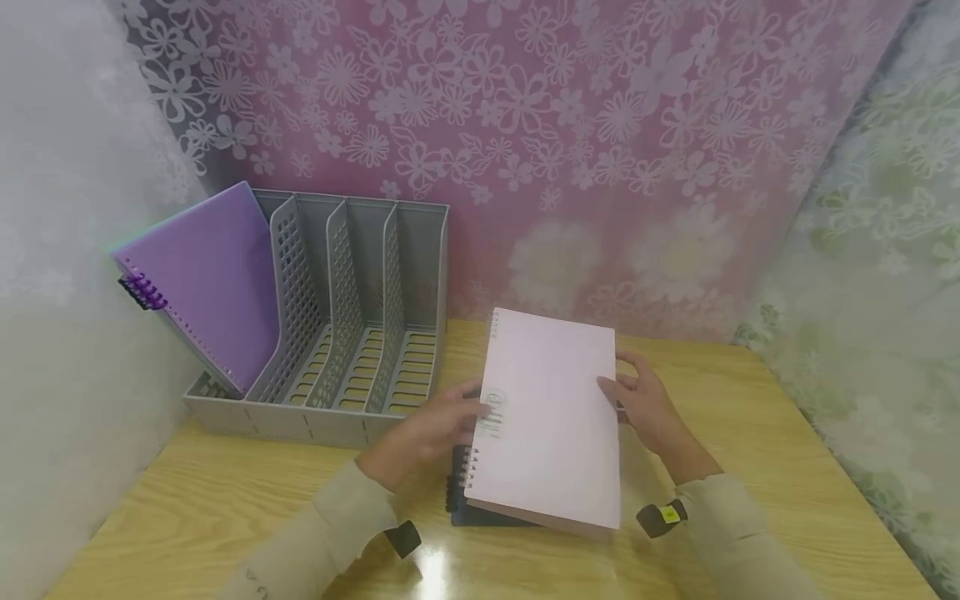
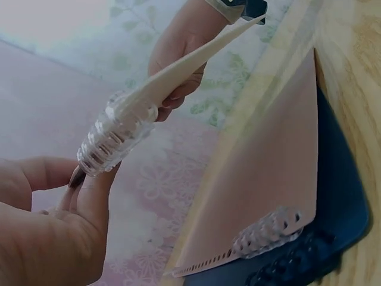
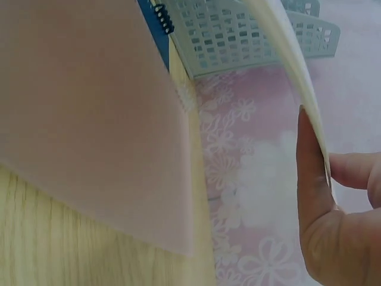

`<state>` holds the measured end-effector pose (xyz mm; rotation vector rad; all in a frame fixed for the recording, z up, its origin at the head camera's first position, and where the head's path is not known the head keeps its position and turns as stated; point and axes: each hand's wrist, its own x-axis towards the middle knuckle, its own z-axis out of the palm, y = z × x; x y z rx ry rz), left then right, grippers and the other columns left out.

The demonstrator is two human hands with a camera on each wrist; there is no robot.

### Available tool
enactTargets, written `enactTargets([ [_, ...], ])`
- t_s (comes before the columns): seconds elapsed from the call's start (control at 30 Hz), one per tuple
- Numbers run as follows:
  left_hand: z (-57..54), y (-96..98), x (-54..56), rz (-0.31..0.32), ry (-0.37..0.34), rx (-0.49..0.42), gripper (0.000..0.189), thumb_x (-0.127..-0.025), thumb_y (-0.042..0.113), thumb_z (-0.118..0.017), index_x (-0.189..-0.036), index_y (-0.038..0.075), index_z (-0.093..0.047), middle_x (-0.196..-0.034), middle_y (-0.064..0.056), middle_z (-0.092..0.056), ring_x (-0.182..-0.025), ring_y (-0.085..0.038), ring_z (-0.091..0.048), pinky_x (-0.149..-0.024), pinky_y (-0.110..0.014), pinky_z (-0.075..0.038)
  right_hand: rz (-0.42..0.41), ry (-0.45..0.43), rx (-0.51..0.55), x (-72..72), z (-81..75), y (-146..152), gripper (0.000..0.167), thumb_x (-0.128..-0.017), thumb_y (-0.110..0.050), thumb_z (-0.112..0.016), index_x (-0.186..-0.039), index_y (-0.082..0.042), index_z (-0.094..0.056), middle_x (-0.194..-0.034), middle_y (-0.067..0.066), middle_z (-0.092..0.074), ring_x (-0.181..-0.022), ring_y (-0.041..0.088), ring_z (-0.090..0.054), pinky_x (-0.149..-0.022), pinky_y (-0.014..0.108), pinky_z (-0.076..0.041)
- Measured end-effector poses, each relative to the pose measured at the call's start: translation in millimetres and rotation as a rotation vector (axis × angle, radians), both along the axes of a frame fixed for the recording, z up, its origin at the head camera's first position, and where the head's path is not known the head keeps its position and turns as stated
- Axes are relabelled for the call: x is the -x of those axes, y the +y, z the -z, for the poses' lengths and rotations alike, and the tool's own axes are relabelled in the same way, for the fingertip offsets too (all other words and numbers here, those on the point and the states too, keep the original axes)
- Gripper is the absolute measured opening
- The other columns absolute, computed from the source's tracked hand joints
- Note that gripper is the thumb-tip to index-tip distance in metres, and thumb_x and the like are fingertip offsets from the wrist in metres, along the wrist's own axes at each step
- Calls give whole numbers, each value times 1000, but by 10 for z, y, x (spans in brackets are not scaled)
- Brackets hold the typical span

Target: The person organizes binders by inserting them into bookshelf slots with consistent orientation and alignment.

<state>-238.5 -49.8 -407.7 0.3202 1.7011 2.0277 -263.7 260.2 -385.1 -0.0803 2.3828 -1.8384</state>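
A pale pink spiral notebook [image 1: 551,408] is held up off the table, tilted, between both hands. My left hand [image 1: 442,421] pinches it at the spine, by the clear rings [image 2: 110,134]. On the opposite edge, my right hand [image 1: 645,404] pinches it between thumb and fingers, as the right wrist view also shows. Under it, a second pink notebook [image 2: 268,167] with clear rings lies on a dark blue spiral notebook [image 2: 351,173]. The held notebook hides most of these two in the head view.
At the left stands a grey file rack [image 1: 277,422] with upright perforated dividers. A purple spiral notebook [image 1: 213,283] leans in its leftmost compartment. Pink floral cloth [image 1: 480,125] hangs behind the wooden table [image 1: 780,492], and pale cloth hangs at both sides.
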Motion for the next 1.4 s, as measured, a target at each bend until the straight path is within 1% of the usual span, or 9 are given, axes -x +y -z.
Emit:
enactTargets([
  [0.3,-63,-209,-47,36,38,34,56,-99,11,-51,-151,9,-30,-124,-18,-62,-105,-29,-65,-89,-45,-55,-41,46,34,-87,-110,-185,71,-99,-19,-57,-153,-11,-11,-139,33,-44,-91,19,-67,-75,35,-59],
  [0.47,-132,-374,-73,106,114,71,57,-99,15,-53,-151,7,-31,-120,-19,-65,-100,-29,-68,-81,-44,-58,-41,56,36,-139,-150,-285,69,-99,-18,-57,-153,-13,-14,-139,31,-46,-91,22,-68,-74,36,-59],
  [0.57,-174,-470,-68,156,157,55,53,-100,13,-51,-149,5,-33,-119,-20,-66,-98,-31,-69,-75,-42,-59,-41,61,55,-158,-167,-346,68,-99,-17,-57,-152,-14,-15,-138,30,-47,-90,22,-68,-74,36,-59],
  [0.67,-193,-552,-61,177,176,52,52,-100,11,-50,-148,3,-33,-115,-19,-68,-97,-30,-69,-73,-40,-60,-45,68,73,-166,-184,-413,67,-99,-16,-58,-151,-14,-15,-138,30,-48,-89,22,-69,-73,36,-59],
  [0.8,-212,-652,-69,186,181,41,52,-101,11,-49,-149,1,-31,-117,-20,-67,-101,-31,-68,-81,-48,-57,-52,75,113,-160,-203,-511,65,-98,-14,-59,-149,-16,-19,-137,28,-50,-87,23,-69,-71,37,-59],
  [0.97,-256,-784,-100,212,214,26,55,-102,10,-46,-152,4,-25,-122,-20,-64,-104,-33,-66,-83,-56,-54,-44,101,146,-176,-229,-642,63,-97,-11,-59,-147,-16,-22,-133,30,-53,-85,25,-70,-70,38,-59],
  [1.13,-260,-911,-125,204,227,34,53,-103,11,-45,-151,3,-25,-120,-17,-66,-103,-33,-67,-82,-55,-54,-31,121,136,-213,-258,-775,61,-97,-10,-59,-147,-17,-24,-129,29,-56,-89,26,-69,-73,39,-59],
  [1.23,-249,-978,-143,182,224,46,53,-103,11,-46,-151,4,-26,-118,-15,-67,-101,-32,-68,-82,-54,-55,-30,118,154,-234,-267,-847,60,-97,-8,-58,-146,-18,-25,-128,28,-57,-90,26,-69,-74,39,-59],
  [1.4,-273,-1097,-190,174,229,18,58,-102,11,-47,-153,2,-20,-117,-15,-68,-98,-32,-69,-78,-54,-56,-40,136,192,-245,-259,-971,57,-96,-7,-59,-144,-19,-30,-125,28,-59,-88,26,-69,-74,38,-59],
])
